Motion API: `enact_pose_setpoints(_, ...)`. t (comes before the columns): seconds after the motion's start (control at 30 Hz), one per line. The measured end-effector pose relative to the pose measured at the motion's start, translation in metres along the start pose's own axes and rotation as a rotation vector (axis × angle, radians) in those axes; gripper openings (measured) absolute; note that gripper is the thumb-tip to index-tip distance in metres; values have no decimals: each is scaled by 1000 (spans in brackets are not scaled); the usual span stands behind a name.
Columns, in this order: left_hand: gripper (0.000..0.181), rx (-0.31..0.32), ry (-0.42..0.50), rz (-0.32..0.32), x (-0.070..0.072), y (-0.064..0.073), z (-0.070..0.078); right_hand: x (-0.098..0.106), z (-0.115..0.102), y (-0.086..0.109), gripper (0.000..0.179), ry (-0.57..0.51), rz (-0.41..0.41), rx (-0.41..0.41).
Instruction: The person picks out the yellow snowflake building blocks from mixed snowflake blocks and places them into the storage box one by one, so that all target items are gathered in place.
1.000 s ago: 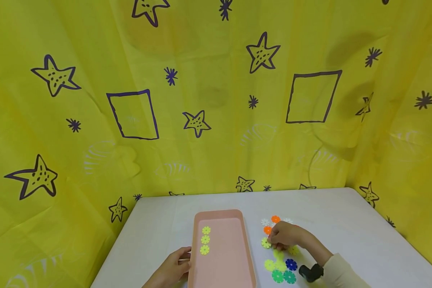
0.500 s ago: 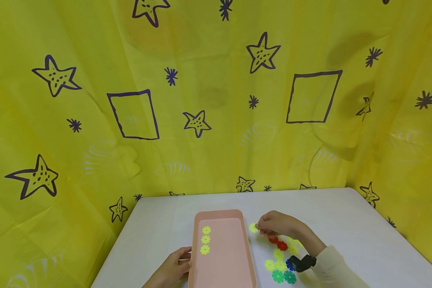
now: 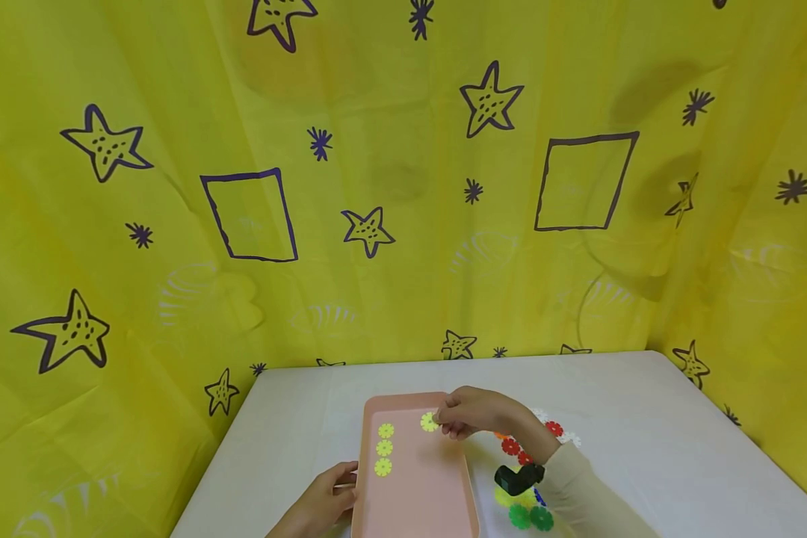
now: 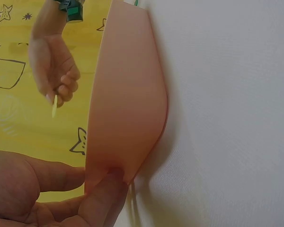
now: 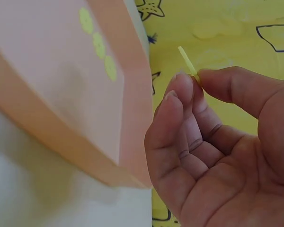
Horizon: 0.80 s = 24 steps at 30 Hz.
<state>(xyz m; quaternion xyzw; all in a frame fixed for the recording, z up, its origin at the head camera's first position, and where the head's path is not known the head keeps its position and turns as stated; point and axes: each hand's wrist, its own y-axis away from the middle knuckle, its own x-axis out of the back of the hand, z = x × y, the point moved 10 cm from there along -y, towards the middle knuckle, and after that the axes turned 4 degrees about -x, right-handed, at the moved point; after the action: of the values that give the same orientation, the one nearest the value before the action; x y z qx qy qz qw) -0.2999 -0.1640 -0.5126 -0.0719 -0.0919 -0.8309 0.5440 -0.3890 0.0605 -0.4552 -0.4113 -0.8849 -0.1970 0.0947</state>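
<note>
My right hand (image 3: 469, 412) pinches a yellow flower-shaped plastic disc (image 3: 429, 422) between thumb and fingers, over the far right part of a pink tray (image 3: 413, 501). Edge-on, the same disc (image 5: 187, 61) sticks out past the fingertips in the right wrist view. Three like yellow discs (image 3: 384, 448) lie in a column along the tray's left side. At the tray's left wall, my left hand (image 3: 323, 499) holds on, thumb at the rim and fingers against the outer wall (image 4: 125, 94), as the left wrist view shows.
Right of the tray lie loose discs: red ones (image 3: 510, 446), green ones (image 3: 530, 517), and white, orange, yellow and blue ones partly hidden by the right arm. A black wrist camera (image 3: 519, 479) sits on that arm. A yellow patterned curtain (image 3: 403, 299) rises behind the white table (image 3: 296, 418).
From the loose discs, my right hand has brought a yellow disc leftward over the tray's far right part. My left hand and the tray have stayed put.
</note>
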Motion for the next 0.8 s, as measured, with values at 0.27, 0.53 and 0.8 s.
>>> enact_pose_setpoints(0.27, 53, 24, 9, 12, 0, 1, 1, -27, -11, -23, 18, 51, -36, -17)
enact_pose_setpoints(0.53, 52, 17, -11, 18, 1, 1, 1, -58, -17, -36, 18, 163, -70, -41)
enact_pose_setpoints(0.8, 54, 2, 12, 6, 0, 2, 3, -87, -18, -43, 21, 224, -141, -105)
